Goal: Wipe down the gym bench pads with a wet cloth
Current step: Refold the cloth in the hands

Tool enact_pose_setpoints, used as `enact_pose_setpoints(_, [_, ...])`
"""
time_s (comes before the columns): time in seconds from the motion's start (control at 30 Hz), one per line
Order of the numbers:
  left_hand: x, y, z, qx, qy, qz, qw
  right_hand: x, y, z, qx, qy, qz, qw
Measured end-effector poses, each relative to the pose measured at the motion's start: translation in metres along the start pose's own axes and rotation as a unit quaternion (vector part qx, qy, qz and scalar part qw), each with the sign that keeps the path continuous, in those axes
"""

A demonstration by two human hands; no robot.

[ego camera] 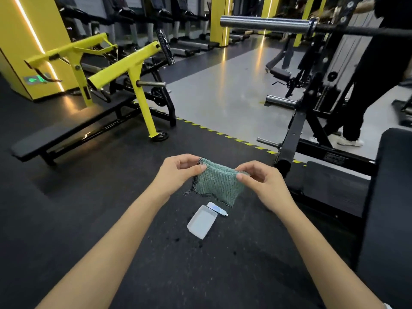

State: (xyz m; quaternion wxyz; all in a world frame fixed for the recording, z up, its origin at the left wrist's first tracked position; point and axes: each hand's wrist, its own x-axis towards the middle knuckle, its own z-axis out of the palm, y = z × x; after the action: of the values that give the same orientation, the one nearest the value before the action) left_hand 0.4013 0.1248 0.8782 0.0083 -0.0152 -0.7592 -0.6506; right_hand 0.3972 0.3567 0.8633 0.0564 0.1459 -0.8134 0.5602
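Observation:
A folded green knit cloth (217, 186) with a dark edge hangs in mid-air in front of me. My left hand (178, 172) pinches its upper left corner and my right hand (265, 184) pinches its upper right corner. Both hands hold it above the dark rubber floor. A black bench pad (388, 197) stands at the right edge, close to my right arm. A second long black flat bench pad (66, 134) lies at the left under a yellow frame.
A small white tray (201, 221) and a small white bottle (217, 208) lie on the floor below the cloth. A barbell (267, 24) sits on a black rack (312, 97) at upper right. A person in dark trousers (367, 85) walks behind the rack. A yellow machine frame (133, 70) stands at left.

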Motion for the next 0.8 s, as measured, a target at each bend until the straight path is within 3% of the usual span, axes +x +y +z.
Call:
enact_pose_setpoints(0.23, [0.122, -0.027, -0.02, 0.009, -0.022, -0.028, 0.999, 0.099, 0.03, 0.012, -0.018, 0.015, 0.026, 0.999])
enact_pose_setpoints(0.8, [0.325, -0.091, -0.08, 0.058, -0.218, -0.052, 0.973, 0.218, 0.099, 0.104, -0.012, 0.157, 0.159, 0.975])
